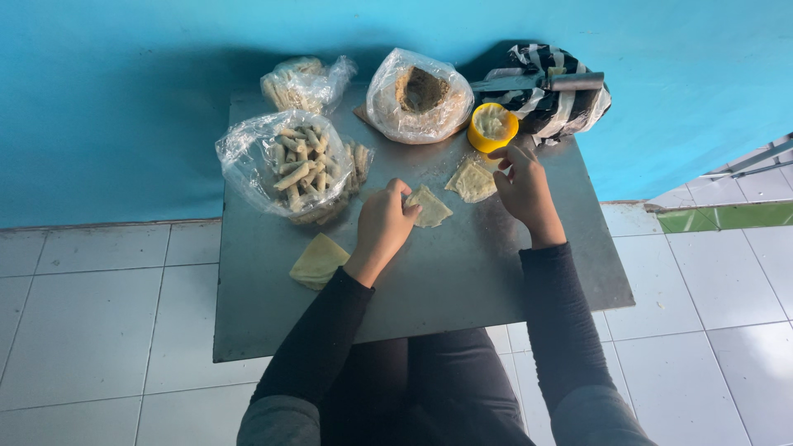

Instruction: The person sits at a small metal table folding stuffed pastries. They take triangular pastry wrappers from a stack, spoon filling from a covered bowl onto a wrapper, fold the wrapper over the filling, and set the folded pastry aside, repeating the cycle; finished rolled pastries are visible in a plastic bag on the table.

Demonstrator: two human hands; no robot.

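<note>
Grey tray on floor tiles, bags of rolls at far edge. Left hand curled, fingertips pinching folded wrapper, lying just to its right. Right hand nr yellow cup, fingers bent, touching second wrapper; grip cannot tell.

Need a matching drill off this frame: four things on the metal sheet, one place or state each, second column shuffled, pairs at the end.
Things:
1. yellow cup
2. bag of rolls
3. folded wrapper
4. stack of wrappers

Places or states:
A. at the left hand fingertips
B. left of the left forearm, untouched
C. just beyond the right hand
D. far left, plastic open on top

Pairs: 1-C, 2-D, 3-A, 4-B
</note>
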